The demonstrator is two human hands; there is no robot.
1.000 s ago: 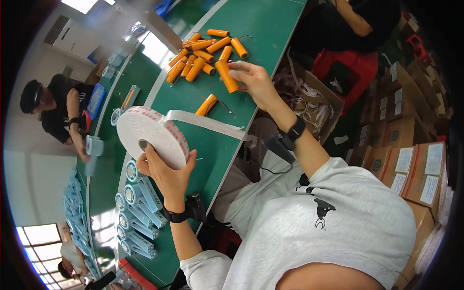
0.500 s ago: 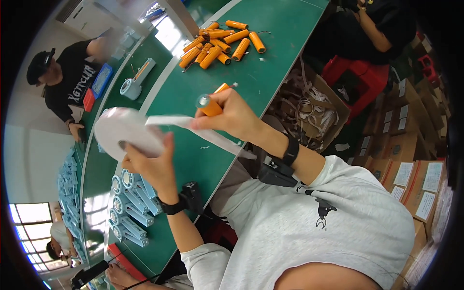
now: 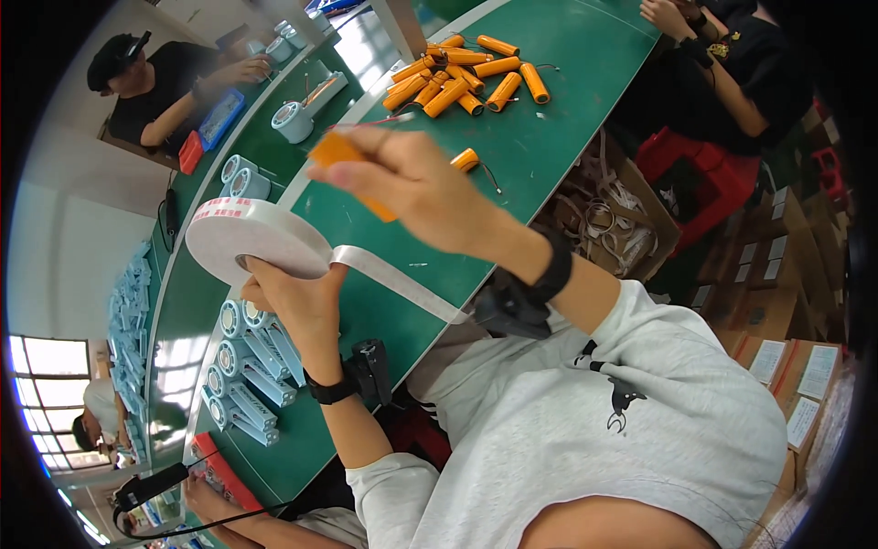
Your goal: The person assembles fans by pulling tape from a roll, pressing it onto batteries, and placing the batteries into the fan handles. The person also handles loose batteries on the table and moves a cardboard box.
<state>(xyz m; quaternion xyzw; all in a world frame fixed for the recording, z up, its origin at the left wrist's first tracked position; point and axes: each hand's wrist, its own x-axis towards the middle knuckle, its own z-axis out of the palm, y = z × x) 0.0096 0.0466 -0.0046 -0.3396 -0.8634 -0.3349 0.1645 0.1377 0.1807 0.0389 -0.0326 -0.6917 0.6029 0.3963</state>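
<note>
My left hand (image 3: 297, 306) grips a wide roll of white tape (image 3: 233, 245), its fingers in the core and its thumb by the rim. A loose strip of tape (image 3: 398, 282) runs from the roll past my thumb to the table's near edge. My right hand (image 3: 416, 192), slightly blurred, is closed around an orange cylindrical battery (image 3: 333, 152), held tilted above the table; a thin red wire trails over its far end. Just beyond that hand, another orange battery (image 3: 465, 160) with a dark wire lies on the green tabletop (image 3: 549, 119).
Several orange batteries (image 3: 448, 96) are heaped at the far side. Light-blue handheld fan bodies (image 3: 247, 361) stand in a group left of my forearm. A carton of tape scraps (image 3: 608, 215) sits beyond the table edge, near a red stool (image 3: 690, 188). Co-workers sit around.
My right hand has let go of the tape strip and moved left and up with the battery, now turned differently. The strip hangs free from the roll. My view has shifted slightly.
</note>
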